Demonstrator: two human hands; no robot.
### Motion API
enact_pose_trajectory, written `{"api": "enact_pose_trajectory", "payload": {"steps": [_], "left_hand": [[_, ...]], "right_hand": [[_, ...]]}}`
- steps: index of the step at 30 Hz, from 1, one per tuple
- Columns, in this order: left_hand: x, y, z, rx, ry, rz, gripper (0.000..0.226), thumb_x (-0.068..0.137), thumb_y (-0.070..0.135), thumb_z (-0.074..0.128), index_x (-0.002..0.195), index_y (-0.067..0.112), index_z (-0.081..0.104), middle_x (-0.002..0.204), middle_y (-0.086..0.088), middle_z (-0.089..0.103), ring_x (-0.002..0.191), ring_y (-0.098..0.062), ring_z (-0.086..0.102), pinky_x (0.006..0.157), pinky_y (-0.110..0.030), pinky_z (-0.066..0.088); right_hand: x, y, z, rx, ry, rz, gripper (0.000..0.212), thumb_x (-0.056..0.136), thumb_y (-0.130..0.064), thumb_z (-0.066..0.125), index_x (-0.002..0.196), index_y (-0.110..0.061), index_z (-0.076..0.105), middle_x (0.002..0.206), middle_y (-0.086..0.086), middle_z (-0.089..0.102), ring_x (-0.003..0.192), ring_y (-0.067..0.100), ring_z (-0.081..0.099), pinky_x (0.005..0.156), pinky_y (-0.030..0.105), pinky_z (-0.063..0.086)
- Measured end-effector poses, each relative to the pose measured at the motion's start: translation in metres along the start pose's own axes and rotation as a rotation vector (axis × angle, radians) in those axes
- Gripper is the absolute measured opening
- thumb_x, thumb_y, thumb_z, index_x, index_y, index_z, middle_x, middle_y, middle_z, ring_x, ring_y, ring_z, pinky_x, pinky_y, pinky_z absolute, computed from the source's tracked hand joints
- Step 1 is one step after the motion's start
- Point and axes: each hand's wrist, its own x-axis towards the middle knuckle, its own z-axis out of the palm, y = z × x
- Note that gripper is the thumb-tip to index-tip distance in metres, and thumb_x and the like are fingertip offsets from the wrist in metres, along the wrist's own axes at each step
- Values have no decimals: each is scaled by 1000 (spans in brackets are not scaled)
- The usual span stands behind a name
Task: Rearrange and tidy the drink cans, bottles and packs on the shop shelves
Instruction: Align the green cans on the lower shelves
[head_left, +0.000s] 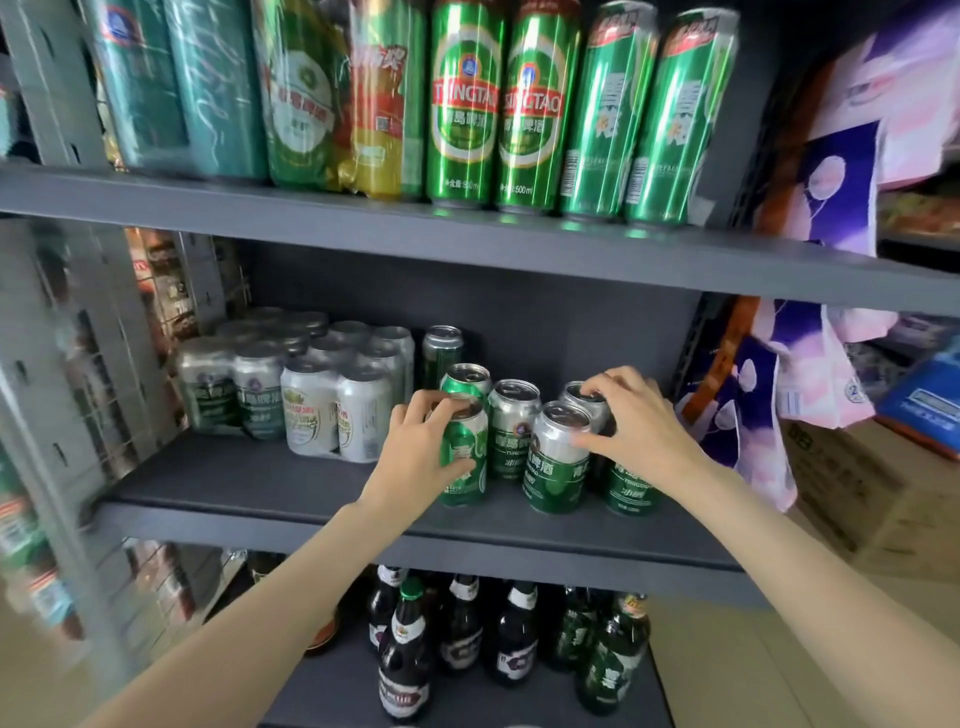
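Grey shop shelves face me; the middle shelf carries loose cans and a wrapped six-pack to the left. My left hand grips a bright green can near the shelf's front edge. My right hand curls over the silver-topped can and touches the cans beside it. Tall cans stand above, bottles below.

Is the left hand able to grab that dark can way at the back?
Probably not straight away. The left hand already grips a green can, and another green can stands before the dark can.
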Motion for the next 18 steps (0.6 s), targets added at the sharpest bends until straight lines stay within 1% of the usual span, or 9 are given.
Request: {"api": "enact_pose_trajectory", "payload": {"steps": [3, 6, 8, 10, 13, 16, 18], "left_hand": [[1, -7, -10, 25, 13, -76, 59, 79, 22, 72, 131, 21, 45, 130, -2, 38, 112, -23, 34, 95, -28, 34], [1, -24, -29, 93, -43, -113, 58, 80, 25, 70, 131, 22, 43, 128, -1, 39, 114, -23, 35, 94, -28, 32], [1, -34, -41, 136, -84, -113, 58, 80, 27, 70, 130, 22, 43, 125, -1, 40, 112, -23, 36, 94, -28, 32], [-1, -41, -47, 153, -97, -114, 57, 79, 28, 70, 129, 22, 43, 125, -1, 40, 111, -23, 37, 93, -28, 33], [-3, -46, -47, 177, -87, -100, 58, 80, 31, 70, 130, 23, 43, 125, -1, 39, 111, -22, 35, 93, -29, 33], [-5, -50, -44, 181, -63, -85, 59, 80, 34, 70, 131, 24, 42, 125, 0, 38, 110, -21, 34, 94, -29, 34], [-6, -52, -44, 164, -59, -81, 60, 79, 34, 70, 131, 23, 42, 125, -1, 38, 109, -21, 33, 94, -29, 34]], "right_hand": [[17, -27, 7, 135, -53, -87, 46, 79, -35, 70, 120, -21, 53, 127, -1, 43, 117, 23, 41, 97, 34, 33], [43, -51, 14, 176, -103, -128, 42, 81, -30, 69, 119, -19, 54, 125, 1, 45, 116, 24, 47, 91, 29, 33], [61, -62, 19, 183, -131, -141, 43, 82, -29, 68, 120, -19, 52, 123, 5, 48, 115, 26, 48, 96, 34, 36], [80, -73, 29, 102, -189, -155, 47, 80, -28, 70, 122, -20, 50, 121, 6, 51, 117, 26, 45, 94, 39, 37], [99, -83, 40, 49, -256, -140, 48, 74, -25, 77, 113, -17, 52, 113, 6, 55, 106, 25, 49, 84, 35, 40], [109, -89, 45, 119, -233, -121, 51, 68, -21, 83, 110, -13, 55, 103, 6, 51, 90, 21, 48, 72, 30, 39], [116, -95, 51, 123, -195, -113, 51, 67, -23, 83, 108, -10, 55, 105, 7, 56, 89, 21, 50, 72, 30, 40]]}}
